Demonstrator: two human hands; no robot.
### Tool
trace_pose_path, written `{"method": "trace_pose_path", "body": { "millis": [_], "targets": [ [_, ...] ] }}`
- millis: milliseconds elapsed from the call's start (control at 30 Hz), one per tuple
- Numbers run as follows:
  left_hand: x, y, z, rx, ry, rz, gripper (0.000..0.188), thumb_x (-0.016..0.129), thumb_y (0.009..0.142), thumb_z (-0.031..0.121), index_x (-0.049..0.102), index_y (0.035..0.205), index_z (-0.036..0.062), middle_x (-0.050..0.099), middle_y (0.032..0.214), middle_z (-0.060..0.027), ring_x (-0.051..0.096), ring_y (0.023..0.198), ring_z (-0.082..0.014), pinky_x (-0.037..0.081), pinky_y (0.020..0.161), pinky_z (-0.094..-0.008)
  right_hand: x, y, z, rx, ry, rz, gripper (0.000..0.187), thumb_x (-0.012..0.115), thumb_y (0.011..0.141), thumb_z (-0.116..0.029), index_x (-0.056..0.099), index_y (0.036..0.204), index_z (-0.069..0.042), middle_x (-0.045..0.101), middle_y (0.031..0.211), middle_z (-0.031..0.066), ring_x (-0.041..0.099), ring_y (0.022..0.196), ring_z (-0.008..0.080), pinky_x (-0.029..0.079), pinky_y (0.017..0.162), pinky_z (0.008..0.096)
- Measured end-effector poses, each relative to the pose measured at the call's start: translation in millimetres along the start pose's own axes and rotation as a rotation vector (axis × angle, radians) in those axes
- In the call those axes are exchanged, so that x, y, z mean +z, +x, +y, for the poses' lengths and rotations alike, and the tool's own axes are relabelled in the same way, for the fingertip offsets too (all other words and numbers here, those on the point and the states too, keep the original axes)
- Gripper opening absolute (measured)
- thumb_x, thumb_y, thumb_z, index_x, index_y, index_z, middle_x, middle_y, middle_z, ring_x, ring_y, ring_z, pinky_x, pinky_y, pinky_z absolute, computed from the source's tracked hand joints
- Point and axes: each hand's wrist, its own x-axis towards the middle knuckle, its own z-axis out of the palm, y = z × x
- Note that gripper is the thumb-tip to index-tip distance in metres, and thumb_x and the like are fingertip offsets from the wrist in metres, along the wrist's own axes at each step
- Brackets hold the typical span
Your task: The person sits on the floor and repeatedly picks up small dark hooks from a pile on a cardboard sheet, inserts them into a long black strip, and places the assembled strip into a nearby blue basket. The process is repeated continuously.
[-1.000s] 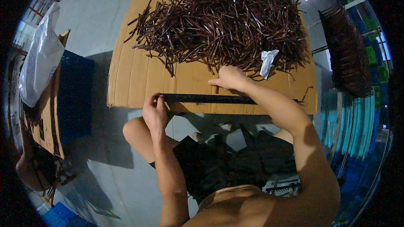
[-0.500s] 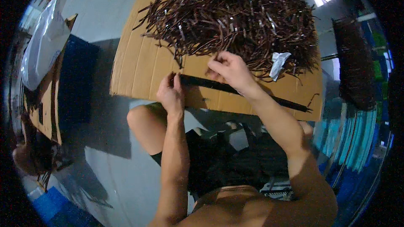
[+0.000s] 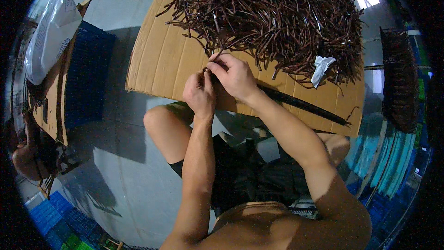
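A long dark bundle of thin strips runs slantwise across the near part of a cardboard sheet. My left hand is closed in a pinch at the bundle's left end. Right beside it, my right hand is closed too, thumb and finger pinching a thin brown strand. The fingertips of both hands nearly meet, and the right hand and forearm hide the bundle's middle. Beyond them lies a big heap of dark brown, twig-like strands, with a crumpled white paper scrap on its near right side.
My bent knees are at the cardboard's near edge. To the left stand a blue crate and a clear plastic bag. Someone else sits at the far left. A dark brush-like bundle and turquoise slats are on the right.
My right hand has moved left, up against my left hand, and now pinches a strand there. The whole view has shifted slightly.
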Motion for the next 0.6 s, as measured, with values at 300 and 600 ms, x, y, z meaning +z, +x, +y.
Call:
{"method": "trace_pose_path", "body": {
  "millis": [300, 600],
  "targets": [
    [-4.0, -1.1, 2.6, -0.105, -0.026, -0.022, 0.013, 0.066, 0.084, 0.014, 0.065, 0.088, 0.0014, 0.065, 0.079, -0.0126, 0.062, 0.065, -0.0239, 0.049, 0.063, -0.0335, -11.6, 12.2, -7.5, -0.17, -0.15, -0.173, 0.019, 0.064, 0.083, -0.017, 0.064, 0.095, -0.003, 0.065, 0.086, 0.0148, 0.065, 0.077, 0.0254, 0.051, 0.069, 0.0343],
    [6.2, -10.2, 11.5, -0.002, -0.08, -0.088, 0.018, 0.067, 0.084, 0.015, 0.066, 0.096, 0.0014, 0.066, 0.08, -0.0148, 0.065, 0.073, -0.0275, 0.051, 0.069, -0.0327, -89.0, 24.2, 41.0, 0.462, -0.332, 0.359, 0.043, 0.07, 0.081, -0.021, 0.048, 0.109, 0.003, 0.061, 0.086, 0.0138, 0.061, 0.071, 0.0236, 0.051, 0.064, 0.0354]
  ]
}}
